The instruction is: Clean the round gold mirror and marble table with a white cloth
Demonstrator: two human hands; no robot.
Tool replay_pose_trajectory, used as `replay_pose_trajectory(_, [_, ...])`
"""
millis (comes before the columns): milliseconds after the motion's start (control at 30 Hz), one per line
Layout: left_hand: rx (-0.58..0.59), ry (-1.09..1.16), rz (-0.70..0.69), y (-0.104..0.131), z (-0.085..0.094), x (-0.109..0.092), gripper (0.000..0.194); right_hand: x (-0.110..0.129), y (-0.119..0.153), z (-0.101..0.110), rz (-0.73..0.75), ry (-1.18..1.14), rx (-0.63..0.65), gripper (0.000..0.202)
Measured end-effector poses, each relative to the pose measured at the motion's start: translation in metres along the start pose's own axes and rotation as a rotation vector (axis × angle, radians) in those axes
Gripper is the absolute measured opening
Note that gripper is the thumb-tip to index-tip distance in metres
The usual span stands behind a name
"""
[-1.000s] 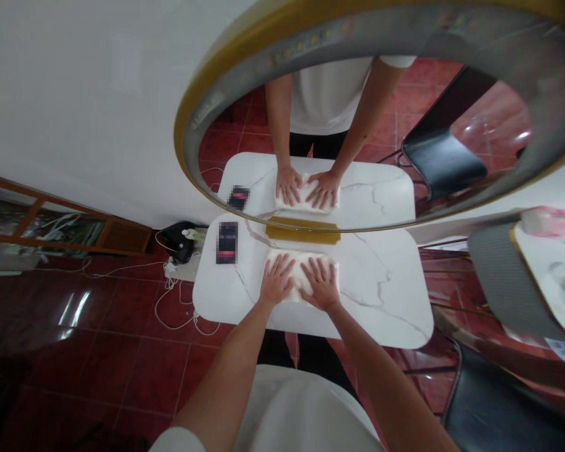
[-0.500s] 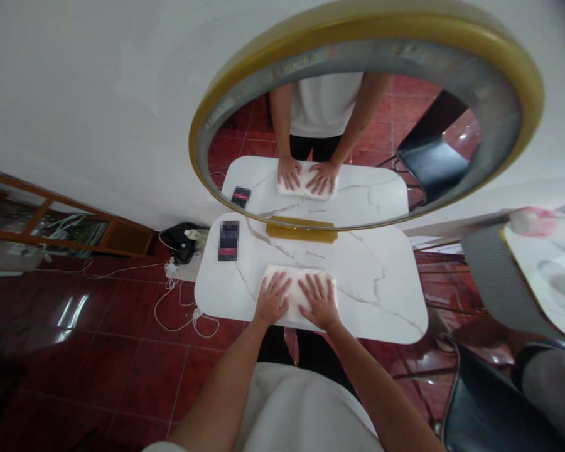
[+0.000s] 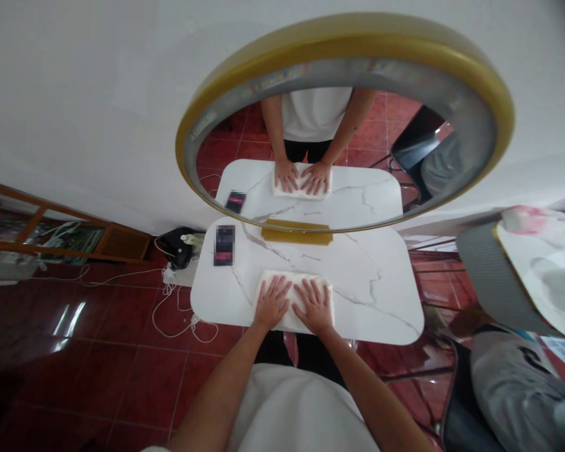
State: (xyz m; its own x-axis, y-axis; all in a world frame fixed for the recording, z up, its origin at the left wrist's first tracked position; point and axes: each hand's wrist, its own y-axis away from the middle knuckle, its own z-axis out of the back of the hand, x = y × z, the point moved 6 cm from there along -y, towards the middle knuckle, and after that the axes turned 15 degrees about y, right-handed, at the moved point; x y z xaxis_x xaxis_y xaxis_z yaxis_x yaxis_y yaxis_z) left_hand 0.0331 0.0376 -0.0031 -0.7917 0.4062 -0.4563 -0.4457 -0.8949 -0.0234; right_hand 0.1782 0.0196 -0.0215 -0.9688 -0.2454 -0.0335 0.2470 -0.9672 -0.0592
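Note:
A white folded cloth, perhaps a towel [image 3: 289, 317], lies flat near the front edge of the white marble-patterned table [image 3: 371, 257]. My left hand [image 3: 272, 302] rests palm down on its left half, fingers spread. On the right half, my right hand [image 3: 314, 305] also lies flat with fingers apart. The two hands are a little apart, with cloth showing between them. A dark phone-like object [image 3: 225, 245], its face blurred out, lies at the table's left side. Both hands and the cloth also show in the round mirror's glass [image 3: 311, 144].
The gold-rimmed mirror [image 3: 348, 41] stands over the table's back on a gold base [image 3: 296, 233]. White cables [image 3: 179, 317] trail on the red tiled floor at left. A person in grey [image 3: 518, 389] sits on a black chair [image 3: 466, 402] at right, beside another table [image 3: 541, 270].
Both hands stay flat on the cloth, with hardly any movement. My view has shifted slightly. The person in grey at right now shows more in view and in the mirror.

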Motion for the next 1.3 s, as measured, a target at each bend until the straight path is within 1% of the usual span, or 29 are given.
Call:
replay_pose_trajectory(200, [0.0, 0.006, 0.039, -0.012, 0.004, 0.005, 0.056, -0.005, -0.015, 0.005, 0.03, 0.001, 0.017, 0.066])
replay_pose_trajectory(500, [0.0, 0.017, 0.053, -0.034, 0.006, 0.013, 0.058, -0.012, -0.038, 0.007, 0.033, -0.011, 0.024, 0.068])
replay_pose_trajectory(900, [0.007, 0.051, 0.082, -0.067, 0.012, 0.024, 0.056, -0.023, -0.072, 0.005, 0.022, -0.015, 0.046, 0.067])
replay_pose_trajectory(1067, [-0.007, 0.062, 0.089, -0.081, 0.014, 0.028, 0.057, -0.027, -0.085, 0.002, 0.019, 0.012, 0.049, 0.07])
replay_pose_trajectory(1300, [-0.006, 0.065, 0.097, -0.095, 0.015, 0.033, 0.058, -0.031, -0.098, 0.0, 0.018, 0.0, 0.036, 0.07])
